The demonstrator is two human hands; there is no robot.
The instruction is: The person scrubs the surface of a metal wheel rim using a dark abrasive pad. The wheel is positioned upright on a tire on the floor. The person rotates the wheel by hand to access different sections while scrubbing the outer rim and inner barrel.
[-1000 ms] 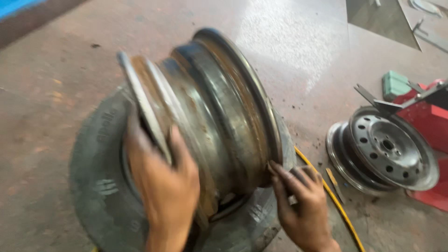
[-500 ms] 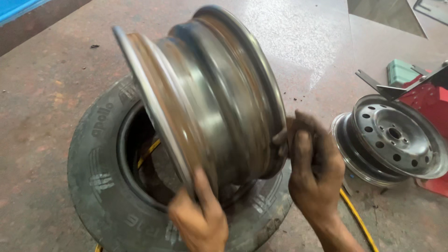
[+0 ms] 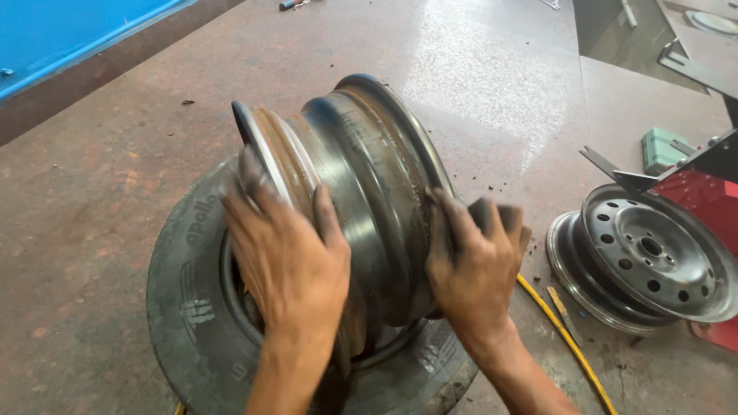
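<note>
A worn black tyre lies flat on the reddish concrete floor, at about seven o'clock in the head view. Its open centre holds the lower edge of a rusty steel wheel rim, which stands on edge and tilts, its barrel facing the camera.

The left hand lies spread over the rim's near flange at about eight o'clock of the rim, fingers curled over the edge, thumb on the barrel; this grip is closed on the rim. The right hand presses on the far flange at about four o'clock, fingers bent over the lip, grip likewise closed on it.

A yellow hose runs along the floor just beside the tyre, toward five o'clock. A second steel wheel rim lies tilted at three o'clock, near a red machine, with a small green box beyond it.

Against half a second ago, the left hand has moved from the rim's bottom edge up onto its near flange, and the rim stands more upright.
</note>
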